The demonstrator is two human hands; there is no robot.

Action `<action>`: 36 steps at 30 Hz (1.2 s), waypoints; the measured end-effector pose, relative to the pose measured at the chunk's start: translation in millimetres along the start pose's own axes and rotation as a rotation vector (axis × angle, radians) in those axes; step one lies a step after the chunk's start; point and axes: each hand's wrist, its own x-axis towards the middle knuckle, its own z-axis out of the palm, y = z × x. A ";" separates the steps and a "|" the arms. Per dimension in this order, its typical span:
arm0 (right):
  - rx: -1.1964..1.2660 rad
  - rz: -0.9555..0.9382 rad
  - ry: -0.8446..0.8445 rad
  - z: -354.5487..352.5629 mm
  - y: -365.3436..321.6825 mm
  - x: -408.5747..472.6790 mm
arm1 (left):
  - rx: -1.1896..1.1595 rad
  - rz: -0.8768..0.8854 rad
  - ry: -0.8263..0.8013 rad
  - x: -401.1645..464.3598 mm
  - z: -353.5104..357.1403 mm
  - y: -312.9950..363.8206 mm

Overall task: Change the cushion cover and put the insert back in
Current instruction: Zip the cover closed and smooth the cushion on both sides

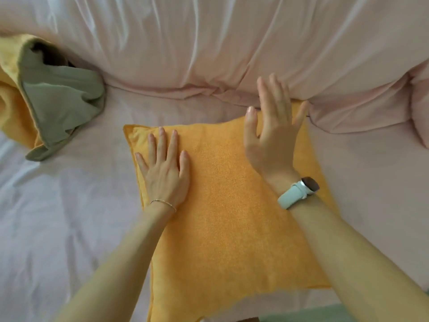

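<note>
A plump orange-yellow cushion (pixel 227 205) lies flat on the pink bed sheet (pixel 81 205) in front of me. My left hand (pixel 164 170) presses flat on its left part, fingers straight and spread. Over the cushion's far right corner my right hand (pixel 274 126) hovers, lifted, with straight fingers and holding nothing. A watch with a pale band sits on my right wrist. At the far left lies a crumpled cover (pixel 58 98), olive green on one side and yellow on the other.
A bulky pink duvet (pixel 232 47) is heaped along the far side, touching the cushion's far right corner. A green edge (pixel 325 314) shows at the bottom right, beyond the bed's near edge.
</note>
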 end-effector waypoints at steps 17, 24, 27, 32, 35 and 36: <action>0.057 -0.258 -0.071 55.2 -93.0 18.8 | -0.446 -0.070 0.183 0.8 21.2 -38.2; -0.256 -0.319 -0.646 118.2 -57.9 -33.1 | -0.667 -0.398 0.172 16.6 12.9 -54.0; -0.197 -0.316 -0.655 107.3 -65.1 -17.4 | -0.858 -0.556 0.057 33.2 -2.9 -50.7; -0.145 -0.226 -0.566 80.1 -59.6 -7.4 | -0.794 -0.669 -0.163 54.5 -21.5 -36.9; -0.246 -0.210 -0.481 67.8 -39.3 -17.0 | -0.833 -0.615 -0.176 34.2 -23.6 -29.6; -0.252 -0.231 -0.488 64.7 -33.4 -25.2 | -0.854 -0.617 -0.170 25.5 -23.0 -28.1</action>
